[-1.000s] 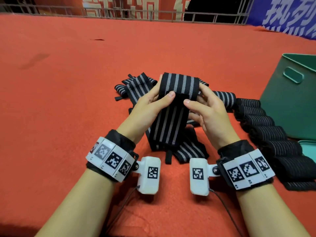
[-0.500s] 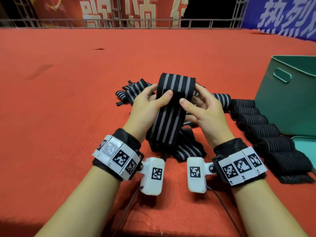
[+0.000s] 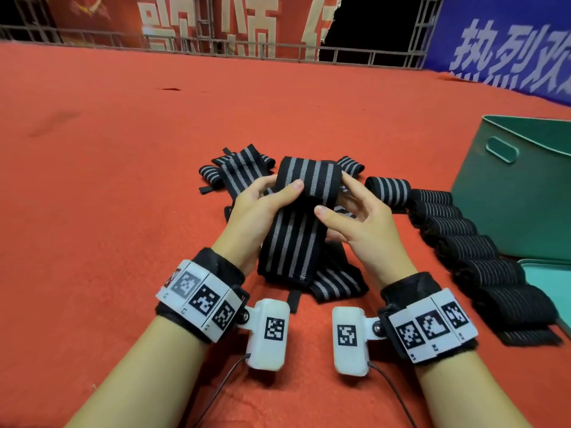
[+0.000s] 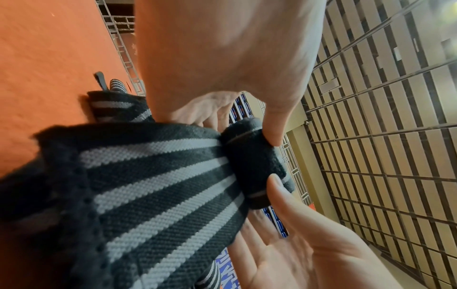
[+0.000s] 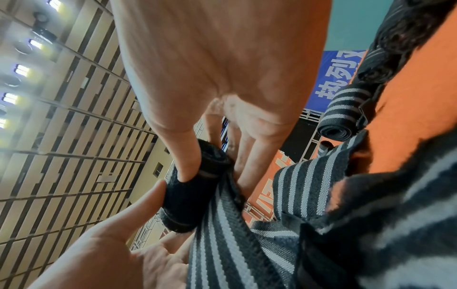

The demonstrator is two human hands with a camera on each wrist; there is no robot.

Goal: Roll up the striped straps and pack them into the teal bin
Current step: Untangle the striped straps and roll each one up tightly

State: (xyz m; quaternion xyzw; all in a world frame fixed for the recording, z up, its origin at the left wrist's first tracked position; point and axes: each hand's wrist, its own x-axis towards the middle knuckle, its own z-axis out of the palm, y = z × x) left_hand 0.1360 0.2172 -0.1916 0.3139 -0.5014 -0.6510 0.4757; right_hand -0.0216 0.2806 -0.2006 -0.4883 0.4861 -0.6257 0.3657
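Thumbs of both hands pressed on the folded-over top end of one striped strap (image 3: 298,217), held up between them above the red carpet (image 3: 108,180). The left hand (image 3: 256,208) gripped the strap's left edge, its thumb lying across the front of the small black roll (image 4: 257,162) and its fingers curled behind the band. The right hand (image 3: 355,223) pinched the right side, thumb on the front just below the fold and fingers spread behind. From the grip the strap hung toward the person, its lower end resting on other loose straps (image 3: 336,285) heaped on the carpet. More unrolled straps (image 3: 238,168) lay just beyond the hands. To the right, a rolled strap (image 3: 387,189) with clear stripes headed a row of finished rolls (image 3: 469,251) that ran along the carpet toward the person, beside the teal bin (image 3: 519,199). The bin stood well to the right of the hands, its handle slot facing them; its inside was not visible.
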